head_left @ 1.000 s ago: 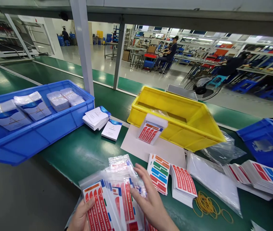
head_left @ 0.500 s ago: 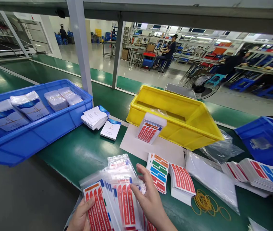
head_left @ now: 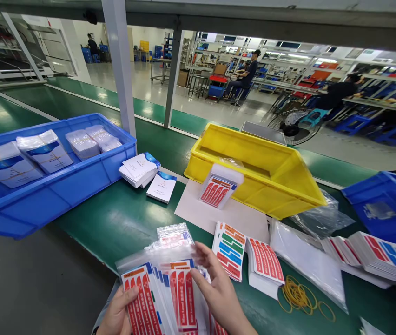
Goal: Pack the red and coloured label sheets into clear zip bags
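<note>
My left hand (head_left: 117, 311) grips a fanned stack of clear plastic bags (head_left: 142, 298) holding sticker sheets, its thumb pressed on the front. The sheets show red curved labels with white lettering. At the stack's right side, my right hand (head_left: 224, 298) has its thumb on a sticker bag (head_left: 183, 295), with its fingers curled around that bag's upper right edge. More bagged stickers (head_left: 173, 235) lie on the table just behind. Right of my right hand are a pile of multicoloured sticker sheets (head_left: 230, 249) and a pile of red sticker sheets (head_left: 265, 263).
A blue bin (head_left: 55, 190) with bagged booklets stands left, near loose booklets (head_left: 138, 170). A yellow bin (head_left: 254, 186) sits behind a bagged sticker stack (head_left: 219, 188). Rubber bands (head_left: 299, 295), plastic bags (head_left: 309, 265) and another blue bin (head_left: 379, 200) are at right.
My right hand's fingers have moved slightly left and down, onto the upper edge of the sticker bag. My left hand keeps its hold on the stack.
</note>
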`<state>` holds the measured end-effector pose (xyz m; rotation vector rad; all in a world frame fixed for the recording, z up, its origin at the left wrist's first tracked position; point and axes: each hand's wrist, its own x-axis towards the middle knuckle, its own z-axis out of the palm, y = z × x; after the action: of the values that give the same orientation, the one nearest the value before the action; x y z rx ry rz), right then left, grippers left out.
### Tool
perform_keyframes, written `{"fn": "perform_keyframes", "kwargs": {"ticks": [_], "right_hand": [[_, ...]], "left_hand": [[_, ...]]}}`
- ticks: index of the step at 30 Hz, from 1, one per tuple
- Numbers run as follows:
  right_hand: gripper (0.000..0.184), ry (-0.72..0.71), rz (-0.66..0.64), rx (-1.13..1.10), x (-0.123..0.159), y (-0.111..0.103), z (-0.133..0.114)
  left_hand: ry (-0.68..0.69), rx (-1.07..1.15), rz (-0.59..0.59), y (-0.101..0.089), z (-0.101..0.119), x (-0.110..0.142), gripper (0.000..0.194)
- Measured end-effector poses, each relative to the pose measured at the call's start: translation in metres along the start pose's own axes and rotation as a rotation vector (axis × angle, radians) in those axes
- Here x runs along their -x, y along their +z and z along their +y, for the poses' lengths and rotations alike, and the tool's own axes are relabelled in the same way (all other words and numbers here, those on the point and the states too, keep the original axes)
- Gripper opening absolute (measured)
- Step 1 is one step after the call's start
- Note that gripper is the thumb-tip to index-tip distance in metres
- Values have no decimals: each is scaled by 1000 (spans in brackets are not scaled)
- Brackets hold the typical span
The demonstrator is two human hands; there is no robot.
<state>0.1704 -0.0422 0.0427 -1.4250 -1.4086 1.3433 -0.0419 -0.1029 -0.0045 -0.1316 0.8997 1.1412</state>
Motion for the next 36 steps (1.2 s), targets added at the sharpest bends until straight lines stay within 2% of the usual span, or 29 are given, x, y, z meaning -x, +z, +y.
{"fn": "perform_keyframes", "kwargs": {"ticks": [1,2,3,6,8,10,13,15,17,18,20,23,24,26,32,34,36], "right_hand": [[50,-28,59,64,1,0,0],[50,-51,64,116,2,2,-1],[48,-61,9,141,3,5,-3],[37,-48,-297,83,7,14,-12],[35,-35,-338,9,8,18,-16],[35,-1,-255,-66,6,16,-16],[38,85,-190,-142,2,7,-10],[42,46,-78,-67,0,2,-5],[44,-48,84,80,0,2,-2],[45,-87,119,139,1,3,-1],[43,-90,18,169,4,7,-2],[42,1,-310,118,9,14,-6],[41,28,-374,110,10,17,-8],[40,39,-404,112,11,20,-13],[39,-14,-304,30,6,15,-18],[38,23,-225,3,4,10,-12],[38,21,-86,49,3,5,-5]], "left_hand": [[-10,-2,6,2,0,1,28],[-17,-3,12,5,0,1,29],[-22,-4,17,7,0,2,33],[-28,-15,30,12,1,4,51],[-25,-25,44,12,1,4,60],[-6,-27,59,9,1,3,63],[13,-21,62,5,2,2,51],[9,-24,56,5,2,2,42],[-4,-22,50,6,2,2,39],[-10,-18,42,7,1,2,38],[-17,-6,18,10,1,2,37],[-11,-8,-1,12,0,3,35],[-9,-13,4,12,0,3,35],[-10,-20,16,11,1,4,34],[-6,35,39,10,2,3,36],[6,34,35,9,2,2,37],[4,10,34,9,2,2,37]]}}
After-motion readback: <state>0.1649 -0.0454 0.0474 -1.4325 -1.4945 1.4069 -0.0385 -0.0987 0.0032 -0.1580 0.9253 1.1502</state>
